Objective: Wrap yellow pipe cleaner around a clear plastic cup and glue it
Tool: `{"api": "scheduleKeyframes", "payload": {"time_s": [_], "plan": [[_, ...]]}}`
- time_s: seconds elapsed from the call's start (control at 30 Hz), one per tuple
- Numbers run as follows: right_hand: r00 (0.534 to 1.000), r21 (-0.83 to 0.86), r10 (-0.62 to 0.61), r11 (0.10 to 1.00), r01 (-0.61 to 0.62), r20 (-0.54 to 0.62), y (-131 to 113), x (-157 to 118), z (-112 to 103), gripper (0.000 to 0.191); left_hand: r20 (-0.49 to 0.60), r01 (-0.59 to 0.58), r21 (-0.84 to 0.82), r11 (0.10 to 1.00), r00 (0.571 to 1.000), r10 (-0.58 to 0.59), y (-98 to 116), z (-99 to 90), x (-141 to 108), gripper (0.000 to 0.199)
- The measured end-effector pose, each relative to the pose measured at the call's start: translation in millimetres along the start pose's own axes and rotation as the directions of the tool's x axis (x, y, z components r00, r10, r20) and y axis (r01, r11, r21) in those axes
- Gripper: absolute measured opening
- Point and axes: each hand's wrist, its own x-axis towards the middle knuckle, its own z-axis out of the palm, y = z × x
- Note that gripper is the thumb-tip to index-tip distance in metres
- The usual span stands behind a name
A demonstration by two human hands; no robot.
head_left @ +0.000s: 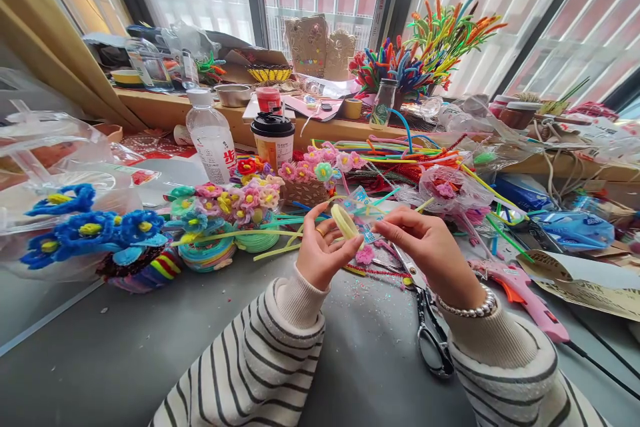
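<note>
My left hand (325, 243) is closed around a pale yellow fuzzy coil (344, 221), which looks like a wound pipe cleaner, tilted between thumb and fingers. To its right, my right hand (417, 237) is pinched; whatever sits between its fingertips is too small to make out. Behind the hands lies a clear packet with blue print (370, 230). A pink fuzzy flower (365, 255) is on the table just below the coil. Black-handled scissors (433, 340) lie under my right wrist, blades pointing away.
A pink glue gun (530, 297) with its cable lies at right. Blue pipe-cleaner flowers (90, 230) and other flower pots stand at left. Behind are a water bottle (213, 140), a lidded cup (273, 140), loose pipe cleaners (390, 153) and a crowded sill (175, 113).
</note>
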Motion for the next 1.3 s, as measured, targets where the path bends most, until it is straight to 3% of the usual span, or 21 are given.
{"api": "scheduleKeyframes", "payload": {"time_s": [0.2, 0.4, 0.63, 1.3], "plan": [[0.985, -0.063, 0.023, 0.998, -0.012, 0.171, -2.1, -0.3, -4.0, 0.024, 0.039, -0.052, 0.172, 0.984, 0.998, 0.046, 0.7, 4.8, -6.3, 0.077], [0.987, 0.029, 0.085, 0.996, -0.09, 0.135, -2.3, -2.0, 0.4, 0.025, 0.057, -0.148, 0.178, 0.973, 0.989, 0.14, -3.1, 4.2, -5.9, 0.079], [0.977, 0.276, 0.166, 0.941, -0.198, 0.137, 1.2, -1.2, -1.3, 0.022, 0.115, -0.097, 0.133, 0.986, 0.99, 0.082, 0.8, 1.3, -5.5, 0.078], [0.976, 0.166, 0.127, 0.974, -0.156, 0.176, -4.6, -1.9, -4.6, 0.021, 0.175, -0.086, 0.231, 0.969, 0.984, 0.045, 2.2, -0.3, -6.8, 0.078]]}}
